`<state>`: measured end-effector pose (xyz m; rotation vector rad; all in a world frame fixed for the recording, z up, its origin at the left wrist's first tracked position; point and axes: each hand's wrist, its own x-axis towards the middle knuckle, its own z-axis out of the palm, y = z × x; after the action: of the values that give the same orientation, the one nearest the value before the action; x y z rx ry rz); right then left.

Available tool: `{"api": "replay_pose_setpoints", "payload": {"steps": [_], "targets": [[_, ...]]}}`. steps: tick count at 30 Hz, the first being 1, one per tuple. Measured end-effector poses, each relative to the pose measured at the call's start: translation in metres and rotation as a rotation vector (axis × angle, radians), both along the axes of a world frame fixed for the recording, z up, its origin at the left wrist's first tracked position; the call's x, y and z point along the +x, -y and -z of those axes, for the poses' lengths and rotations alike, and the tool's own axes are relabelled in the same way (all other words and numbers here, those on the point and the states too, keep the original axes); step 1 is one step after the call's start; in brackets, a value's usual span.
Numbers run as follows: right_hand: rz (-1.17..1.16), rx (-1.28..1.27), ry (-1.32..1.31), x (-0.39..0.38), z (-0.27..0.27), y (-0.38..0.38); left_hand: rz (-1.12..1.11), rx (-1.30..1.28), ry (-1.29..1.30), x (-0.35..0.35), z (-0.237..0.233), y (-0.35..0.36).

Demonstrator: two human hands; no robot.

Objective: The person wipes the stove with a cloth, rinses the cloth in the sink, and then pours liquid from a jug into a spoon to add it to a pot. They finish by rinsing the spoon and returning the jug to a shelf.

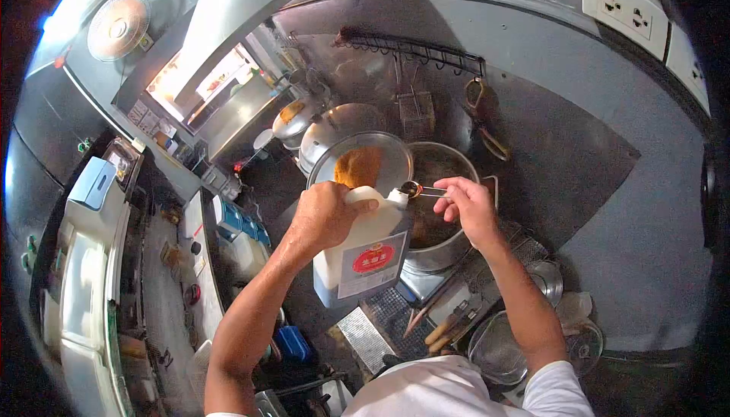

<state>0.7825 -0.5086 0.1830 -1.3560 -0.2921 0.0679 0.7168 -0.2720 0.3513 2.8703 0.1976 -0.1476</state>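
Note:
My left hand (328, 215) is closed around the handle of a large plastic jug (328, 269) with a red-and-white label and dark liquid inside. The jug tilts to the right, its white mouth at the bowl of a small measuring spoon (411, 189). Dark liquid shows in that bowl. My right hand (467, 208) pinches the spoon's thin metal handle between thumb and fingers. Behind and below the spoon stands a big steel pot (450, 254) with brownish contents, partly hidden by the jug and my hand.
Beyond the jug is a round metal lid (403, 151) with an orange-brown patch, near other pots (342, 124). Scissors (494, 145) hang from the wall rack (426, 50). A strainer (498, 348) and wooden-handled tools (449, 324) lie close to my body. A counter (199, 265) runs along the left.

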Motion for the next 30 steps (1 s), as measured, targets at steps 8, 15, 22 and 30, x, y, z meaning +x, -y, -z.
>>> {"api": "replay_pose_setpoints", "payload": {"steps": [8,15,22,30], "targets": [[0.005,0.080,-0.057,0.006,0.003,-0.001,0.008,0.037,0.016,0.003,0.002,-0.001],[-0.027,0.108,-0.127,0.011,0.007,0.005,0.043,0.016,0.056,-0.002,0.003,-0.001],[0.005,0.071,-0.079,0.013,0.016,0.015,-0.039,-0.057,0.001,-0.005,0.001,-0.002],[0.532,-0.863,1.131,0.007,0.008,0.020,0.000,-0.045,0.029,-0.002,0.004,-0.006]]}}
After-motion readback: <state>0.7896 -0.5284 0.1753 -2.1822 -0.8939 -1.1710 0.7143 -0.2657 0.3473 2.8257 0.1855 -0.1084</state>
